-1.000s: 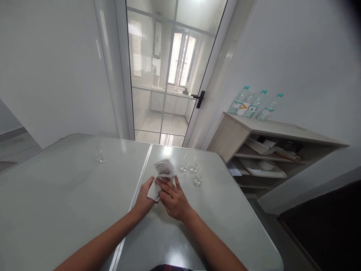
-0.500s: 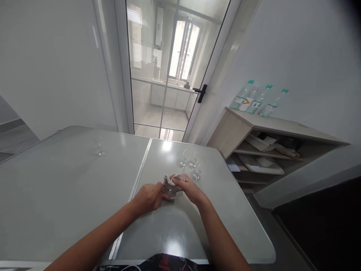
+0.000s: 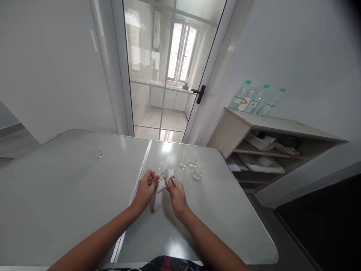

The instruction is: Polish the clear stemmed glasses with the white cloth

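Observation:
A clear stemmed glass is held above the table between my hands, its bowl pointing away from me. My left hand is closed at the lower part of the glass, with the fingers curled in. My right hand grips a white cloth that wraps around the stem area. One end of the cloth droops below the hands. The cloth and fingers hide the glass's foot.
Three clear stemmed glasses, one of them nearest me, stand to the right on the grey table. Another glass stands far left. Several plastic bottles top a wooden shelf unit. Behind is a glass door.
The glass has turned, so its bowl now points away from me instead of being low between my hands. The cloth has moved from the bowl toward the stem, and my right hand has shifted left.

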A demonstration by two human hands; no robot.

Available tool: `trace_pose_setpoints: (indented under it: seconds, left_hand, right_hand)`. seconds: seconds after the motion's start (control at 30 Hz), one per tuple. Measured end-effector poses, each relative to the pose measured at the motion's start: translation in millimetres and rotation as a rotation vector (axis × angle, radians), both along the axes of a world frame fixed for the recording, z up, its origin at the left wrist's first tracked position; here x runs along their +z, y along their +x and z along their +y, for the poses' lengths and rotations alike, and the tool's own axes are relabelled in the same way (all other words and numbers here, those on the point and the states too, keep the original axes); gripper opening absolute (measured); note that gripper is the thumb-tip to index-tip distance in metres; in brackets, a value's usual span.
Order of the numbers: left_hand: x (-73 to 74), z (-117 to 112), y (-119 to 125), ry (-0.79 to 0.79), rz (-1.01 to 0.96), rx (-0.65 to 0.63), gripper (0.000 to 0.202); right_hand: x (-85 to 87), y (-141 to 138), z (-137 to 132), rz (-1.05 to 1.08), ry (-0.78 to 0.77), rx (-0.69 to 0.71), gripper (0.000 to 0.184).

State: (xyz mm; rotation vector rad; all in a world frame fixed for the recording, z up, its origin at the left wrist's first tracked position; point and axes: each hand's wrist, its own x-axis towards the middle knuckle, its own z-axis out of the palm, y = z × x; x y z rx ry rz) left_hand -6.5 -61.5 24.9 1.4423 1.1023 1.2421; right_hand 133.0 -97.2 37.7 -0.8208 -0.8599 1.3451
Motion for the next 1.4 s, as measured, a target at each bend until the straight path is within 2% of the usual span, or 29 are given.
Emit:
trace_pose_setpoints:
  seconds: [0.1,0.27,0.33,0.4,0.47,0.57,0.8,1.0,1.07,1.17,1.23,1.33,1.4]
  left_hand:
    - [-2.8,-1.4,3.6,-0.001,0.019,0.005,0.034]
    - [3.6,-0.6,3.7,0.07,0.049,0.051,0.035]
    - [5.0,-1.1,3.2,0.064,0.024,0.058,0.036]
    - [3.3,-3.5,4.0,0.048,-0.005,0.061,0.037]
    - [-1.0,-7.2,6.0,0.023,-0.032,0.052,0.039]
    - [-8.2,-12.0,8.9,-0.036,-0.034,-0.005,0.041]
    - [-13.1,-9.1,8.1,-0.082,-0.055,-0.117,0.048]
    - [-15.0,-3.2,6.9,-0.109,-0.092,-0.171,0.058]
    - [-12.7,-1.2,4.7,-0.145,-0.177,-0.221,0.055]
    - [-6.8,2.3,0.2,-0.255,-0.401,-0.263,0.057]
    - [-2.5,3.8,-2.1,-0.313,-0.509,-0.279,0.058]
    - [2.6,2.7,-3.4,-0.255,-0.476,-0.232,0.056]
    - [3.5,0.2,-2.9,-0.151,-0.372,-0.155,0.055]
  right_hand:
    - [-0.8,-4.8,-3.1,-0.055,0.01,0.013,0.041]
    - [5.7,-3.3,-4.6,0.055,-0.045,0.166,0.069]
    - [7.1,-4.1,-4.2,0.098,-0.043,0.204,0.073]
    - [5.4,-6.6,-3.3,0.118,-0.034,0.169,0.065]
    - [0.7,-9.8,-1.9,0.093,-0.029,0.096,0.048]
    - [-8.8,-12.2,0.3,0.019,-0.038,0.053,0.033]
    - [-19.6,-2.8,6.4,-0.03,-0.013,0.165,0.034]
    - [-20.1,-5.9,4.3,-0.031,-0.086,0.153,0.035]
    - [-17.7,-5.1,2.8,0.051,-0.127,0.22,0.032]
    - [-14.2,-0.1,1.8,0.189,-0.229,0.443,0.027]
    - [-13.1,3.9,2.4,0.225,-0.268,0.535,0.03]
    - [-12.0,9.0,3.3,0.094,-0.209,0.49,0.031]
    - [-10.8,10.7,2.5,-0.196,-0.079,0.367,0.025]
